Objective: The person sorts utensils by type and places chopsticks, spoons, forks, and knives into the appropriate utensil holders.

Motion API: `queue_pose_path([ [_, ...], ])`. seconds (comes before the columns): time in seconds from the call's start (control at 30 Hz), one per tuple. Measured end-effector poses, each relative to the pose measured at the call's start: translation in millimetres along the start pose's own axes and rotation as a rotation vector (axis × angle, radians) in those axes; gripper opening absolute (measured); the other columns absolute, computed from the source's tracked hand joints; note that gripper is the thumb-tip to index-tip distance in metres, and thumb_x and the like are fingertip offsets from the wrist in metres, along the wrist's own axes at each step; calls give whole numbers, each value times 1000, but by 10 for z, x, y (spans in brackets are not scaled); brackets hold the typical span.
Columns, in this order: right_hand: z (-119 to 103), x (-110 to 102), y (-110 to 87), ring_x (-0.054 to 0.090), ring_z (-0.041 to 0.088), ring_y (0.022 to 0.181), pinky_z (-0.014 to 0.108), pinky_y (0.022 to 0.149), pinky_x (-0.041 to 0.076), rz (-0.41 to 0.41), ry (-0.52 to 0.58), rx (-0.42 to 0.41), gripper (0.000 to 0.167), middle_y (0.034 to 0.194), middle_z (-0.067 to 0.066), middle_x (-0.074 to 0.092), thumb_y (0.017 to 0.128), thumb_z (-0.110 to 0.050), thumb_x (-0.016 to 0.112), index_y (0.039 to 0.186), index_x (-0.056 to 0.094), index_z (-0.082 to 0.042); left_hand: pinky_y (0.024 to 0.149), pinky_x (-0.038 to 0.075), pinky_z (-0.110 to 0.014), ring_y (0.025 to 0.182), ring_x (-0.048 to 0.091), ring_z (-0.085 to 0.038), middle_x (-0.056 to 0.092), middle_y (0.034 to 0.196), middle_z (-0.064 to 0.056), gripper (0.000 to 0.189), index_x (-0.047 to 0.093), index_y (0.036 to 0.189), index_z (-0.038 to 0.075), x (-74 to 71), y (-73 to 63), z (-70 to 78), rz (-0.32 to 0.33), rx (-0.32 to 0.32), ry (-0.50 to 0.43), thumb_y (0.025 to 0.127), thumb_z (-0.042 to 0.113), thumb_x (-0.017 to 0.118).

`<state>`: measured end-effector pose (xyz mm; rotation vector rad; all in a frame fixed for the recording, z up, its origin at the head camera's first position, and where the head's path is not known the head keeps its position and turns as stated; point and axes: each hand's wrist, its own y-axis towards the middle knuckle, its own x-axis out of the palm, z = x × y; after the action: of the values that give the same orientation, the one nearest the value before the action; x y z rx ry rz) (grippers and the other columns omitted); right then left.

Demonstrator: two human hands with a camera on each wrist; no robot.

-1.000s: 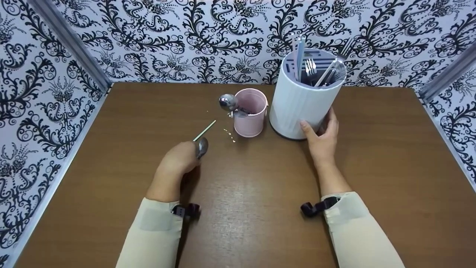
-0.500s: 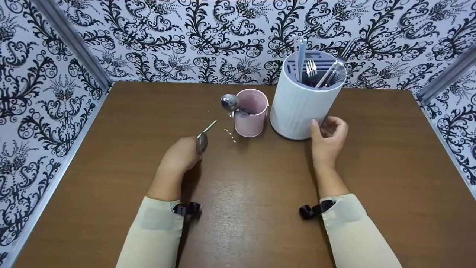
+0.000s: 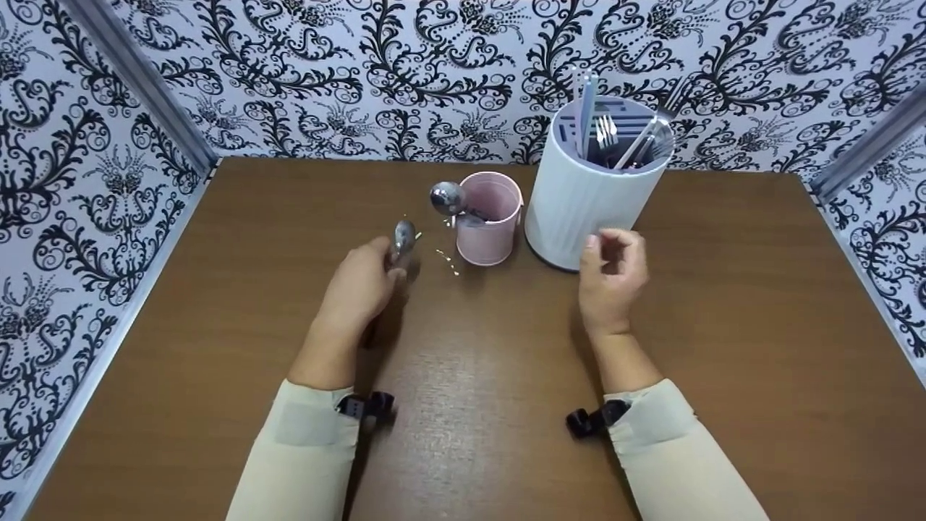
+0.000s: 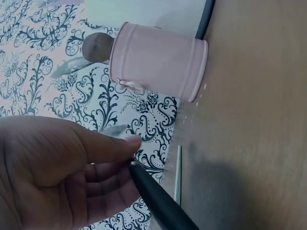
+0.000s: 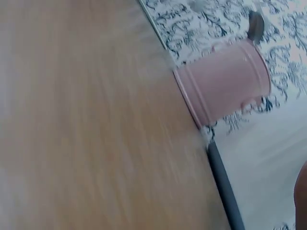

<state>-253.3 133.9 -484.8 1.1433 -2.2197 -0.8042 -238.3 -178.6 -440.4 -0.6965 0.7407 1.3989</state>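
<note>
In the head view my left hand point(image 3: 362, 282) pinches a spoon point(image 3: 404, 237), its metal bowl pointing up and away from me. The left wrist view shows the spoon's dark handle point(image 4: 158, 196) sticking out below thumb and fingers. Just beyond this hand stands a small pink bucket point(image 3: 486, 242) with metal spoons point(image 3: 448, 197) leaning over its rim. My right hand point(image 3: 611, 289) holds nothing, fingers loosely bent, in front of the white cutlery holder point(image 3: 579, 195). Forks, chopsticks and other utensils stand in that holder.
A thin pale stick point(image 4: 178, 167) lies on the wooden table point(image 3: 492, 376), mostly hidden behind the left hand in the head view. Small pale crumbs point(image 3: 448, 262) are scattered by the bucket. Patterned walls point(image 3: 289, 87) enclose the table's back and sides.
My left hand has moved forward with the spoon, turning its bowl upward. My right hand has let go of the white holder and come back and left.
</note>
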Motion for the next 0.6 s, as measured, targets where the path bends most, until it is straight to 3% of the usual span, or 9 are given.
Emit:
queue_pose_path([
  [0.2, -103, 160, -128, 59, 7, 81, 17, 73, 51, -150, -43, 72, 20, 92, 9, 64, 91, -3, 66, 105, 65, 11, 81, 52, -42, 91, 62, -28, 69, 100, -12, 13, 61, 103, 4, -75, 14, 108, 145, -21, -118, 98, 11, 71],
  [0.37, -139, 307, -208, 62, 8, 84, 17, 74, 53, -258, -61, 193, 28, 98, 18, 64, 92, -6, 68, 114, 62, 11, 79, 53, -38, 89, 64, -25, 70, 97, -10, 14, 63, 100, 5, -173, 13, 291, 270, -30, -227, 98, 15, 72],
  [0.6, -110, 499, -304, 65, 23, 96, 24, 77, 57, -305, -105, 292, 40, 113, 27, 61, 90, -9, 74, 124, 60, 8, 75, 52, -30, 83, 62, -19, 71, 93, -8, 15, 68, 98, 3, -294, 1, 626, 444, 23, -327, 96, 17, 75],
])
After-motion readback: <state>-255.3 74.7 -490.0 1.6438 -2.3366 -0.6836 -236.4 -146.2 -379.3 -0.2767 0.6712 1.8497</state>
